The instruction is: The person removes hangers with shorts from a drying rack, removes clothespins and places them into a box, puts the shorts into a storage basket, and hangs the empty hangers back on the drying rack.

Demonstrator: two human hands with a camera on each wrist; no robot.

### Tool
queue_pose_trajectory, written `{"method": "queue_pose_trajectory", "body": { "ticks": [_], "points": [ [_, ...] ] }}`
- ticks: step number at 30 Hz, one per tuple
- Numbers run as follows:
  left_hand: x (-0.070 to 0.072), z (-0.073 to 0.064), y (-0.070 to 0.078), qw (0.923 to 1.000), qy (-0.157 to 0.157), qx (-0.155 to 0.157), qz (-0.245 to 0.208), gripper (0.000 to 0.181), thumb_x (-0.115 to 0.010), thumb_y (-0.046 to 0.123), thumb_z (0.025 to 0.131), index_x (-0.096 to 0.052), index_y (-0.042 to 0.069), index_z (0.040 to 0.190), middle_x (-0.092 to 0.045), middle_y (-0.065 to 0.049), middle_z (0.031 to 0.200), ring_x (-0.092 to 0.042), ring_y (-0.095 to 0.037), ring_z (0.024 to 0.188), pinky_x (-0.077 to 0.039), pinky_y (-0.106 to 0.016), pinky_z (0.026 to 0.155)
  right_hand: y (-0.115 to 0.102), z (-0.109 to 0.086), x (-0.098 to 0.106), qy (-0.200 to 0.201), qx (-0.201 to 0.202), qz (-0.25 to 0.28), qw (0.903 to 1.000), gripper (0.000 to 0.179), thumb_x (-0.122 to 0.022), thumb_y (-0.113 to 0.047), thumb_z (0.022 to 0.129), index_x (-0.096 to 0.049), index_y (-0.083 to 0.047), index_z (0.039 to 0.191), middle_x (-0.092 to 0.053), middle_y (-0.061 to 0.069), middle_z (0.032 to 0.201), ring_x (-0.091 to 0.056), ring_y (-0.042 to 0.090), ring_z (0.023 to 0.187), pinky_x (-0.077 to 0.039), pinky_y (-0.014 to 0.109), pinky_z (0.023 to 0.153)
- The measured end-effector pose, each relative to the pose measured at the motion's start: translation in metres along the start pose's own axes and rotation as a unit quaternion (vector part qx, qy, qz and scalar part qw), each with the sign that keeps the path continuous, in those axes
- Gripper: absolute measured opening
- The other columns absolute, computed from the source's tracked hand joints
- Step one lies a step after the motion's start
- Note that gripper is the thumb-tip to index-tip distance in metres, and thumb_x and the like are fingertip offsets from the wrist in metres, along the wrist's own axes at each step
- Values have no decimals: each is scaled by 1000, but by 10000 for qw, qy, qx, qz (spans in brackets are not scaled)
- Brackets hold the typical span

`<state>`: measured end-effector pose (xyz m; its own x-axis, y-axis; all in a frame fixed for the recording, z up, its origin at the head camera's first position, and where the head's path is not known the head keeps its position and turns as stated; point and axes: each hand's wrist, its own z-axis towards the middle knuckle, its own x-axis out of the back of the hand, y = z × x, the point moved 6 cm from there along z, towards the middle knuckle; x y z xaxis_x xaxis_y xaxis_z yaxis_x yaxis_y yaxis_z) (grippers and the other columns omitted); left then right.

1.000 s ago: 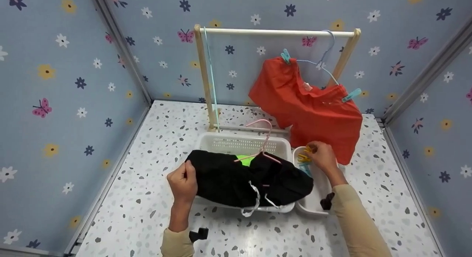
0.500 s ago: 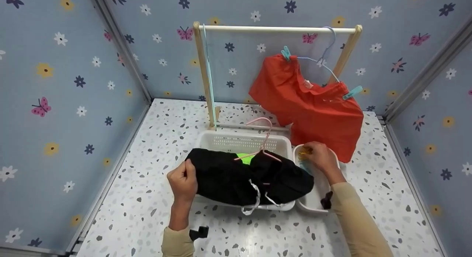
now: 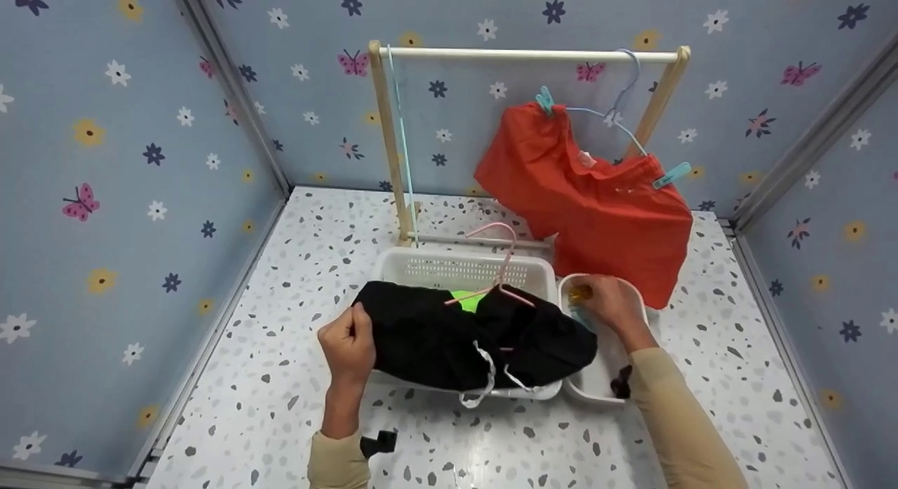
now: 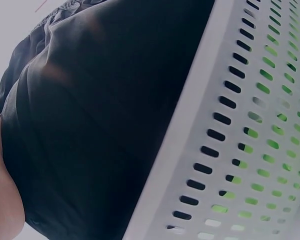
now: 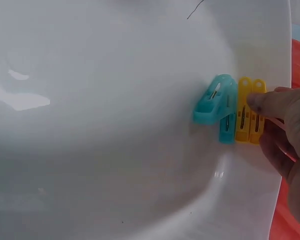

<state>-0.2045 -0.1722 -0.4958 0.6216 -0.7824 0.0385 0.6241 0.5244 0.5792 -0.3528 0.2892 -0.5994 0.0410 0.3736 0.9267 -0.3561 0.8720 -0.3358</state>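
Note:
Black shorts [image 3: 421,338] with a white drawstring lie over a white perforated basket [image 3: 463,268]. A pink hanger [image 3: 506,264] sits at their waistband, its hook standing up. My left hand [image 3: 349,345] grips the shorts' left edge in a fist. Inside a small white tray [image 3: 596,384], my right hand [image 3: 616,305] pinches at two yellow clothespins [image 5: 243,112] that stand side by side, thumb on the nearer face. Whether one or both are held, I cannot tell. Turquoise clothespins [image 5: 210,107] rest right beside them.
Behind the basket stands a wooden rack with a white rail [image 3: 491,54]. Red shorts [image 3: 603,208] hang from it on a blue hanger [image 3: 617,117], held by turquoise clothespins. A light-blue hanger [image 3: 403,145] hangs at the rail's left end. Bright green cloth [image 3: 466,301] shows in the basket.
My right hand has lowered slightly at the yellow clothespins, which were raised higher a second ago. The left hand and black shorts stay in place.

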Motion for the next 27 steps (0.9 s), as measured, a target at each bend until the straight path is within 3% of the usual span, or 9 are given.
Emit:
{"method": "queue_pose_trajectory", "body": {
  "ticks": [9,16,22,27],
  "points": [
    [0,-2,-1,10000,-14,-9,10,50,-59,-7,86,-29,14,51,-23,8,48,-17,-4,41,-16,-22,38,-1,-2,2,30,-60,178,9998,27,-81,-13,76,-76,-16,102,-70,-1,94,-63,21,85,-49,42,78],
    [-1,-1,-2,10000,2,-51,31,49,-59,-9,85,-30,13,51,-24,8,48,-18,-4,41,-16,-22,39,3,-1,8,-1,-537,776,9955,26,-79,-8,78,-76,-13,103,-70,2,98,-61,22,88,-49,44,81],
    [-1,-1,-1,10000,-5,-82,39,48,-59,-7,85,-31,13,51,-25,7,48,-20,-5,42,-17,-22,39,1,-4,24,471,-675,1304,9880,14,-74,-3,81,-75,-6,94,-71,7,90,-63,25,83,-52,45,76],
    [-1,1,-1,10000,-66,-39,19,48,-57,-2,89,-31,13,52,-24,7,49,-20,-5,42,-17,-22,39,-7,-6,38,902,-615,1355,9847,6,-75,-8,85,-75,-8,91,-70,4,85,-62,21,77,-53,41,72]
  ]
}}
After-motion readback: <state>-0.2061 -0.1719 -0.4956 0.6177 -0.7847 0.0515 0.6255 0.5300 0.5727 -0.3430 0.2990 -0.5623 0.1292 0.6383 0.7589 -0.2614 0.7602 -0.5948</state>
